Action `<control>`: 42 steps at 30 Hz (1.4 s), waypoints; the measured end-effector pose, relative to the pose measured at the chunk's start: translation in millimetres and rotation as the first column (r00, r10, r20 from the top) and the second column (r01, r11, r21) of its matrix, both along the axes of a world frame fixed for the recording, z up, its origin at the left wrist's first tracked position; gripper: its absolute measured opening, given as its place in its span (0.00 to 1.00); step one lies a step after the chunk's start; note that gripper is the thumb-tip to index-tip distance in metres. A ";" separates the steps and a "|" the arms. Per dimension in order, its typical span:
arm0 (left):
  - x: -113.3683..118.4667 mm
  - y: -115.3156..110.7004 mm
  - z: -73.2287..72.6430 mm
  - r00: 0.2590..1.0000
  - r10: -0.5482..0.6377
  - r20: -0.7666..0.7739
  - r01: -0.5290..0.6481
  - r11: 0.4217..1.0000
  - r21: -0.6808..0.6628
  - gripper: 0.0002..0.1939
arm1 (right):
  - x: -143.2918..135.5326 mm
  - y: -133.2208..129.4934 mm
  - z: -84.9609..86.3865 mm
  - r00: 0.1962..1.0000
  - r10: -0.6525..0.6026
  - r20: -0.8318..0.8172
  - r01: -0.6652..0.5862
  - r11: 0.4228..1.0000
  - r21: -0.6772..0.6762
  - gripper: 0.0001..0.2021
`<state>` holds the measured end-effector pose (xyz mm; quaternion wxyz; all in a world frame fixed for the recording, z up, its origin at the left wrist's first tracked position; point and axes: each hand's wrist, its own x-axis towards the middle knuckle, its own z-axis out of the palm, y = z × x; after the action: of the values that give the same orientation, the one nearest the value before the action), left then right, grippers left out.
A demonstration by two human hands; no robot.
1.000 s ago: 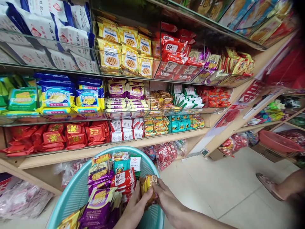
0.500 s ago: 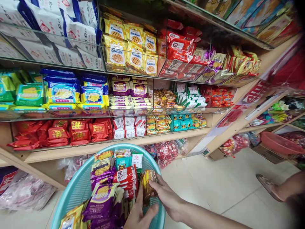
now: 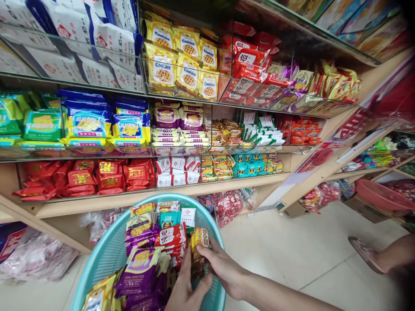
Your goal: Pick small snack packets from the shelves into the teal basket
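A teal plastic basket [image 3: 97,255] holds sorted snack packets. At its right side, my right hand [image 3: 227,265] is closed on small brown-and-yellow snack packets [image 3: 200,237], thumb across their front. My left hand [image 3: 187,280] presses its fingers along the left of these packets, its thumb lower down on the other side; the lower packets are partly hidden between the hands. Beside them are red packets [image 3: 171,235], purple soda biscuit packets [image 3: 139,270], a white-and-green packet [image 3: 188,217] and a teal packet [image 3: 169,219]. Yellow packets [image 3: 100,296] lie at the lower left.
Glass-fronted shelves beyond the basket hold yellow cookie packets [image 3: 164,71], red packets [image 3: 110,177] and blue-yellow packets [image 3: 87,123]. Bagged goods [image 3: 39,259] lie under the shelf. A person's foot in a sandal [image 3: 366,255] is on the tiled floor [image 3: 275,250] at right.
The brown-and-yellow packets now sit slightly lower and further left, against the red ones. Both hands stay around them, the right thumb shifted a little left. The view has moved slightly.
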<state>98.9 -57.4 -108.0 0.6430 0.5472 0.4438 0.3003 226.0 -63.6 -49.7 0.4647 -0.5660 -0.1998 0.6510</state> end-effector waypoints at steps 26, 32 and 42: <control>-2.4 -1.0 1.0 1.000 0.025 0.000 -0.025 0.995 0.095 0.43 | 0.2 14.1 9.6 0.994 0.018 0.112 -0.026 0.997 0.069 0.21; -9.3 2.9 2.6 0.981 -0.153 -0.118 0.170 0.974 0.150 0.43 | -1.1 7.7 17.2 0.989 0.079 0.128 -0.090 0.992 0.085 0.20; -7.8 4.0 6.1 0.977 -0.169 -0.126 0.189 0.969 0.162 0.42 | 8.6 21.8 17.8 0.962 0.069 0.263 -0.063 0.997 -0.034 0.15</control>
<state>91.2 -53.4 -101.9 0.5919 0.6546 0.3999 0.2474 234.6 -41.8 -31.8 0.4046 -0.6467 -0.2705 0.5873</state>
